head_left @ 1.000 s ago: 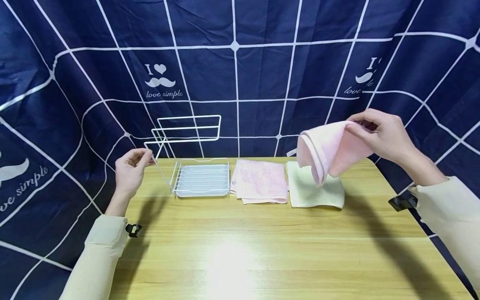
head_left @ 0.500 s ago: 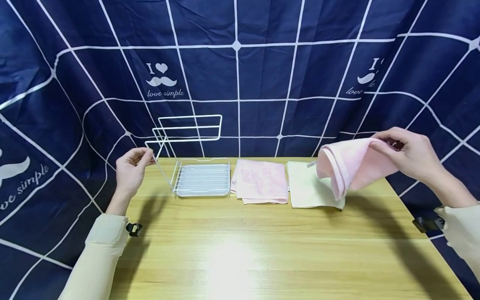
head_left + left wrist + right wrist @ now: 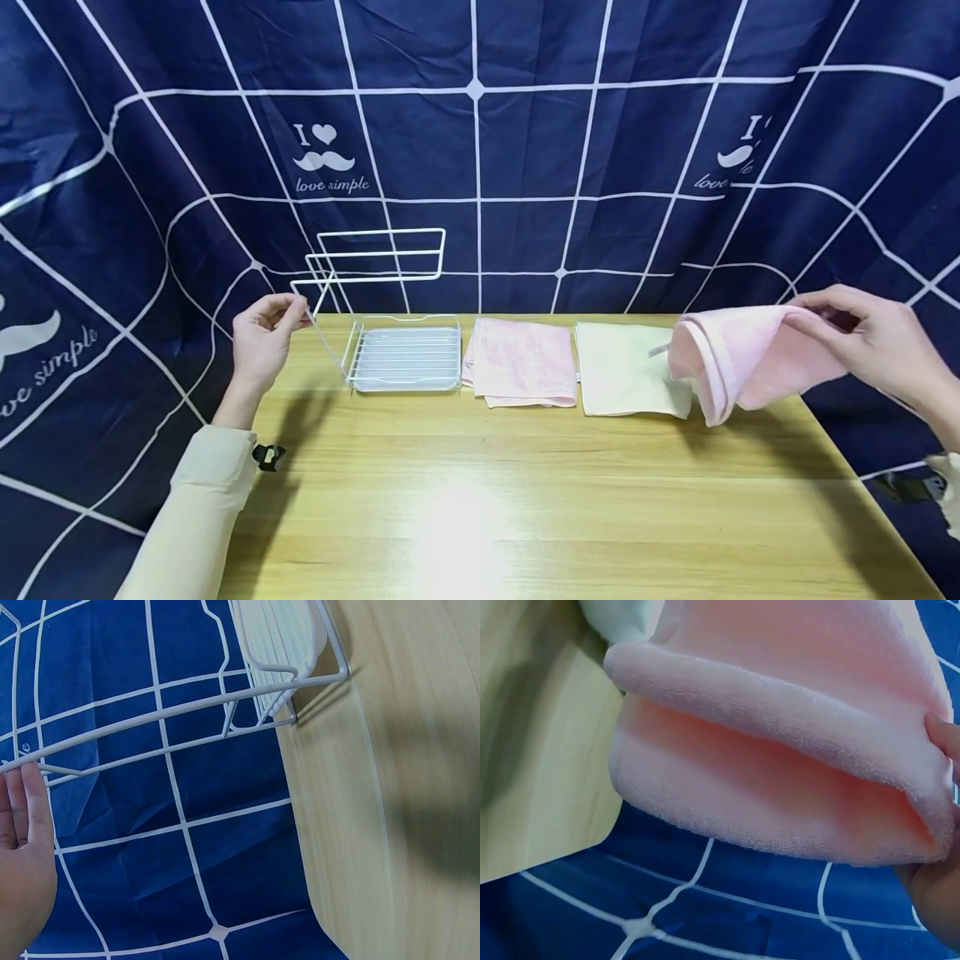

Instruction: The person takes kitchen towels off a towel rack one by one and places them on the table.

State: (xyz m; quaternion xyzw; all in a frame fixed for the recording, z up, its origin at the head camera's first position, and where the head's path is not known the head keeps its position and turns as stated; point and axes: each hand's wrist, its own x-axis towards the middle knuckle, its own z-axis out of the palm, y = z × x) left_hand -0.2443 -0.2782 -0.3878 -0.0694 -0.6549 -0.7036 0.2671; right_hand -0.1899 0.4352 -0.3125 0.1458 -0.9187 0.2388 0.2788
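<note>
My left hand [image 3: 262, 337] pinches the side wire of a white wire rack [image 3: 375, 279] at the back left of the table. In the left wrist view, fingertips [image 3: 34, 784] press against the rack's long bar. My right hand [image 3: 881, 342] holds a folded pink towel [image 3: 731, 350] by its edge, above the table's right side. The towel droops in a loose fold, which the right wrist view shows from close up [image 3: 780, 750]. Just left of it lies a pale green towel [image 3: 626, 367], partly overlapped by the pink one in the head view.
A second folded pink towel [image 3: 522, 362] lies between the rack and the green towel. A pale tray [image 3: 405, 358] sits in the rack's base. Dark blue curtain [image 3: 525, 167] with white lines rises behind the wooden table [image 3: 525, 500], whose right edge runs below my right hand.
My right hand has moved right and down with the pink towel, uncovering more of the green towel. My left hand has stayed on the rack.
</note>
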